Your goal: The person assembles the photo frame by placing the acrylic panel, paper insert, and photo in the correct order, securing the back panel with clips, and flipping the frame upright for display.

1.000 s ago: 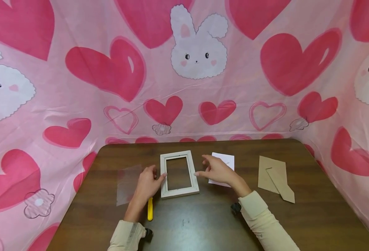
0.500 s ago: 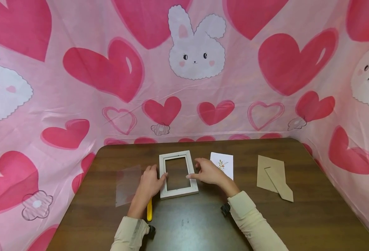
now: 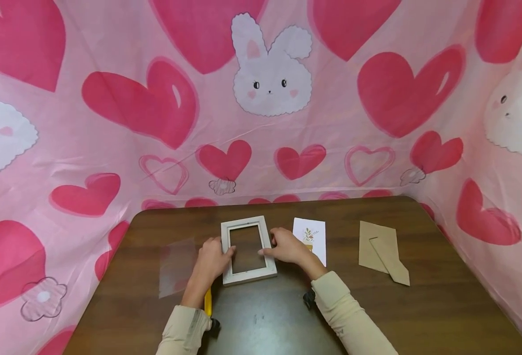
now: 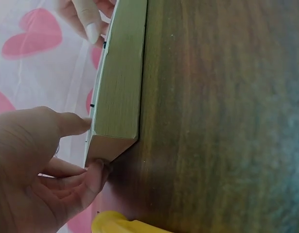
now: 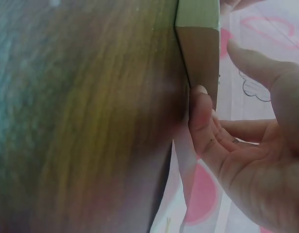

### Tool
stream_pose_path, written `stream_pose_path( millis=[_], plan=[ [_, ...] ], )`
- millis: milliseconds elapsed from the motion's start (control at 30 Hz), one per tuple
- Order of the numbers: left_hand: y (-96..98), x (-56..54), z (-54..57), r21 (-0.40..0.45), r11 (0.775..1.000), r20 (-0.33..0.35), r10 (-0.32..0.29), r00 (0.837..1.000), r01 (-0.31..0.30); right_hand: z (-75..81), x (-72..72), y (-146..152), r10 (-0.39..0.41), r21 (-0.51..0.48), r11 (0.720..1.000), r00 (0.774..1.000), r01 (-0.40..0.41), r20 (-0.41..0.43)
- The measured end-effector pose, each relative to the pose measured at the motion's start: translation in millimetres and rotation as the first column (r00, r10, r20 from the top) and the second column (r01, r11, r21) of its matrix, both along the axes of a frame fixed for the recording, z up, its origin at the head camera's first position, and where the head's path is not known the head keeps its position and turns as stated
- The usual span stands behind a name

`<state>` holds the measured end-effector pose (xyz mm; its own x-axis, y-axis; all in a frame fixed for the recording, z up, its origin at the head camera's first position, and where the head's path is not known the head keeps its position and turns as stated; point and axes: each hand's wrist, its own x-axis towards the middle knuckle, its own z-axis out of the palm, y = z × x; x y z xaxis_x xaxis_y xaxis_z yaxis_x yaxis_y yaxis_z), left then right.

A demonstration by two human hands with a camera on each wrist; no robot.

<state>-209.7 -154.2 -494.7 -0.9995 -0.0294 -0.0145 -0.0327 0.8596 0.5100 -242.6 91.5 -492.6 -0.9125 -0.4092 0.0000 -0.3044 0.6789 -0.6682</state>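
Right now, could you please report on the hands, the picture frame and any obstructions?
Left hand pinching white picture frame at left. Right hand touching its right side, thumb clear. Frame flat on tabletop. Yellow handle nearby, apparently not obstructing.

Head view looks down; wrist close-ups share the frame (image 4: 121,73).

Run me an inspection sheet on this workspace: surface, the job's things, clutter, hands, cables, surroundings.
Surface: dark wood-look table, light reflecting off its near part.
Job's things: white frame flat on the table; clear sheet to its left; printed card and brown board to its right.
Clutter: yellow object near the left hand, partly hidden.
Left hand: grips the white frame's left side.
Right hand: fingers touch the white frame's right side, thumb off it.
Cables: nothing seen.
Surroundings: pink cloth with hearts and rabbits.
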Motion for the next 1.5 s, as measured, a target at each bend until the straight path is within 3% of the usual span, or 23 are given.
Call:
stream_pose_path(
  millis=[200, 433, 933, 1200, 1500],
  plan=[
    [-0.5, -0.9, -2.4, -0.018, 1.000, -0.009, 0.013, 1.000, -0.013, -2.6, -0.2, -3.4, -0.010, 0.000, 1.000, 1.000, 0.010, 0.004],
    [3.6, 0.9, -5.5, -0.066, 0.997, 0.025, 0.026, 0.999, -0.024, -3.9, 3.2, -4.7, -0.033, 0.027, 0.999, 0.999, 0.033, 0.021],
    [2.5, 0.0, -5.2, -0.039, 0.999, -0.013, 0.026, 1.000, -0.027, -1.3, 8.6, -9.4, -0.051, 0.056, 0.997, 0.999, 0.052, -0.015],
    [1.2, 3.1, 0.0, -0.016, 1.000, -0.017, 0.019, 1.000, -0.020, 4.9, 15.6, -10.8, -0.054, 0.078, 0.995, 0.998, 0.057, -0.033],
    [4.7, 14.9, 13.1, -0.005, 1.000, -0.045, 0.018, 0.999, -0.018, 13.3, 30.7, -10.0, -0.065, 0.101, 0.992, 0.995, 0.071, -0.070]
  ],
)
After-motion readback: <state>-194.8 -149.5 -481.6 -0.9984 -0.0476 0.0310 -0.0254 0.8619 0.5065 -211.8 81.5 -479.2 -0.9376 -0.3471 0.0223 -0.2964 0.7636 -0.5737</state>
